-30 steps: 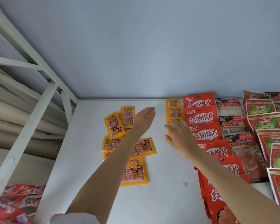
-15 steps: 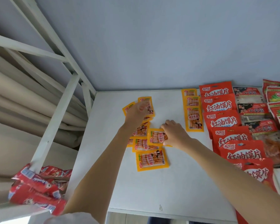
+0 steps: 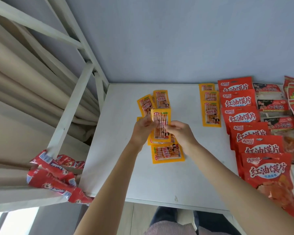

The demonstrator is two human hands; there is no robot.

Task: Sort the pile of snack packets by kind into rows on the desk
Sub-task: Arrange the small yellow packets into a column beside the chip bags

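Grip: left hand (image 3: 141, 128) and right hand (image 3: 180, 133) pinching one upright yellow packet (image 3: 160, 126) by its two side edges, fingers curled round it.
Held packet: lifted above the loose yellow pile (image 3: 161, 146), over the middle of the desk (image 3: 119, 150).
Pile: a few yellow packets overlapping, spreading toward the desk's far edge.
Yellow row (image 3: 210, 109): three packets running forward from the far edge, right of the pile.
Red row (image 3: 255, 136): large red packets, just right of the yellow row, reaching the near edge.
Dark-topped row (image 3: 275, 114): further right.
Off the desk's left edge: red wrappers (image 3: 56, 177) on a white frame.
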